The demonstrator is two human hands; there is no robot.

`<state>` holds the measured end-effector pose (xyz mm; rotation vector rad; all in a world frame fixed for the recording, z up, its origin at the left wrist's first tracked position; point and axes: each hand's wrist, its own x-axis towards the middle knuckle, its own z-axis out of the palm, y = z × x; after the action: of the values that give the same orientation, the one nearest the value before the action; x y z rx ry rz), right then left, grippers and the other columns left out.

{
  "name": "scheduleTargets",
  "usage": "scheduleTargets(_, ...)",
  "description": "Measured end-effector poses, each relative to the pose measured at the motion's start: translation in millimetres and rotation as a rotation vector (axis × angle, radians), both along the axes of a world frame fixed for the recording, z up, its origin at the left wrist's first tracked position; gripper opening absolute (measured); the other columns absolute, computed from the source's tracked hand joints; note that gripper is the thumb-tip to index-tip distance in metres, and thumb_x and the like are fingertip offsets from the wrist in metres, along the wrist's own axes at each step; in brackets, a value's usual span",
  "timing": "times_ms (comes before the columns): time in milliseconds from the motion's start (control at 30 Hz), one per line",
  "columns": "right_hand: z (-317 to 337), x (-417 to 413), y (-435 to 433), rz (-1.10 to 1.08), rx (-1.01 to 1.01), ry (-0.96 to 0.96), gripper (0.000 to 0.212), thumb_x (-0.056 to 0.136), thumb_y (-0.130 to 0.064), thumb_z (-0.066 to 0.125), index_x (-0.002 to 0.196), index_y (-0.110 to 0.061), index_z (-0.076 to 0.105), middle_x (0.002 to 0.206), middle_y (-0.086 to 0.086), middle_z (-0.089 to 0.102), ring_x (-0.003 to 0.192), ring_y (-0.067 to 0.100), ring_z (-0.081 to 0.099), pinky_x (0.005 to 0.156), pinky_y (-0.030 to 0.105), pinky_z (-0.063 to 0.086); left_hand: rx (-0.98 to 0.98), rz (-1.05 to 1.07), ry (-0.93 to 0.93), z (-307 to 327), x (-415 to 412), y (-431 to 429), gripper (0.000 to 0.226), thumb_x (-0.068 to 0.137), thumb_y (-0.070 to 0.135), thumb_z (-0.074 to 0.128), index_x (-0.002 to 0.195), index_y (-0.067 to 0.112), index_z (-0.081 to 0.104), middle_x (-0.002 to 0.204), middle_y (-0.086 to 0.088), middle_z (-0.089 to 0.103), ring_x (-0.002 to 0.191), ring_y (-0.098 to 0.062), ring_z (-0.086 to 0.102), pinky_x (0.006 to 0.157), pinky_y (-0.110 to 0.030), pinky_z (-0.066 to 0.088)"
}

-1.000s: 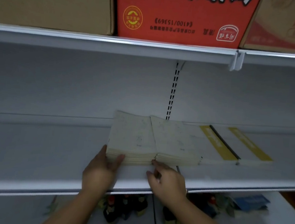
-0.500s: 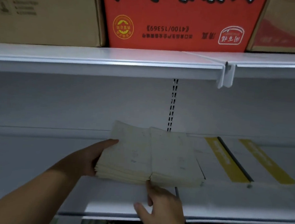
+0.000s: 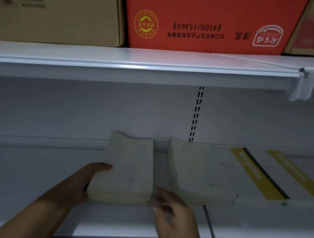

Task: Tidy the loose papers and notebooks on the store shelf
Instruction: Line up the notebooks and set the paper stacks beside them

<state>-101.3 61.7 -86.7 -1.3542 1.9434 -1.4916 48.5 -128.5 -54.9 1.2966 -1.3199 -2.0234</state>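
Observation:
Two stacks of pale cream notebooks lie on the white middle shelf [image 3: 36, 165]. The left stack [image 3: 127, 169] stands apart from the right stack [image 3: 195, 170], with a gap between them. My left hand [image 3: 83, 182] grips the left stack at its left side, thumb on top. My right hand [image 3: 171, 214] hovers at the stack's front right corner, fingers loosely extended and blurred; whether it touches the stack is unclear. Right of the stacks lie white notebooks with yellow bands [image 3: 257, 175].
A shelf board [image 3: 138, 61] overhangs above, carrying a red carton [image 3: 212, 21] and brown cartons [image 3: 53, 11]. A slotted upright [image 3: 196, 114] runs down the back wall. A divider rail [image 3: 209, 228] crosses the shelf front right of my right hand.
The left stack has slid leftward, away from the right stack, opening a gap. My left hand went with it. My right hand shifted up to the stack's right corner.

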Motion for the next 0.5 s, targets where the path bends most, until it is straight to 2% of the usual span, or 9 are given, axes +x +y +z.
scheduleTargets(67,10,18,-22,0.070,0.059,-0.074,0.042,0.079,-0.044,0.059,0.113,-0.064,0.045,0.111,-0.045,0.050,0.106,-0.022,0.047,0.091,-0.001,0.031,-0.012,-0.026,-0.026,7,17,-9,0.028,0.084,0.028,0.058,0.100,0.005,0.067,0.086,-0.014,0.075,0.070,-0.028,0.073,0.071,-0.036,0.055)
scheduleTargets(133,16,20,-52,0.043,0.227,-0.189,0.057,0.090,-0.037,0.056,0.141,-0.031,0.034,0.141,-0.018,0.041,0.129,-0.002,0.039,0.105,0.011,0.027,-0.086,-0.046,-0.097,15,26,-20,0.039,0.086,0.037,0.060,0.106,0.005,0.066,0.102,-0.014,0.073,0.089,-0.030,0.071,0.082,-0.038,0.053)
scheduleTargets(167,16,16,-67,0.025,0.297,-0.266,0.062,0.092,-0.037,0.052,0.146,-0.019,0.028,0.148,-0.005,0.036,0.134,0.010,0.037,0.107,0.018,0.031,-0.141,-0.020,-0.135,18,30,-29,0.048,0.084,0.043,0.062,0.111,0.004,0.063,0.109,-0.013,0.069,0.098,-0.031,0.067,0.086,-0.038,0.051)
scheduleTargets(233,15,5,-91,-0.008,0.318,-0.468,0.060,0.093,-0.036,0.050,0.143,-0.007,0.033,0.147,0.007,0.040,0.129,0.022,0.046,0.098,0.028,0.043,-0.202,0.020,-0.155,26,35,-39,0.062,0.078,0.051,0.065,0.117,0.004,0.056,0.118,-0.012,0.060,0.108,-0.030,0.059,0.093,-0.037,0.048)
scheduleTargets(300,14,-1,-106,-0.044,0.283,-0.623,0.043,0.095,-0.030,0.048,0.128,-0.002,0.051,0.127,0.015,0.058,0.112,0.029,0.060,0.095,0.040,0.049,-0.159,-0.009,-0.088,23,35,-43,0.066,0.077,0.054,0.064,0.118,0.003,0.059,0.116,-0.014,0.064,0.107,-0.030,0.060,0.098,-0.039,0.047)
scheduleTargets(333,14,-1,-110,-0.055,0.261,-0.698,0.036,0.096,-0.024,0.046,0.122,-0.001,0.056,0.115,0.016,0.064,0.104,0.031,0.063,0.095,0.046,0.050,-0.129,0.005,-0.049,20,33,-42,0.059,0.082,0.050,0.059,0.116,0.002,0.062,0.110,-0.015,0.068,0.104,-0.030,0.062,0.094,-0.039,0.048)
scheduleTargets(400,15,1,-114,-0.030,0.230,-0.833,0.029,0.097,-0.019,0.043,0.115,-0.002,0.060,0.102,0.015,0.067,0.095,0.032,0.065,0.090,0.046,0.052,-0.100,-0.025,0.031,15,26,-40,0.043,0.092,0.039,0.048,0.106,0.003,0.067,0.092,-0.011,0.075,0.091,-0.028,0.066,0.081,-0.038,0.050)
scheduleTargets(500,14,0,-112,0.048,0.186,-0.963,0.031,0.097,-0.019,0.043,0.119,-0.006,0.060,0.114,0.017,0.067,0.103,0.034,0.064,0.091,0.047,0.051,-0.106,-0.018,0.125,7,19,-40,0.039,0.094,0.035,0.045,0.091,0.005,0.069,0.074,-0.007,0.075,0.078,-0.027,0.067,0.068,-0.038,0.047)
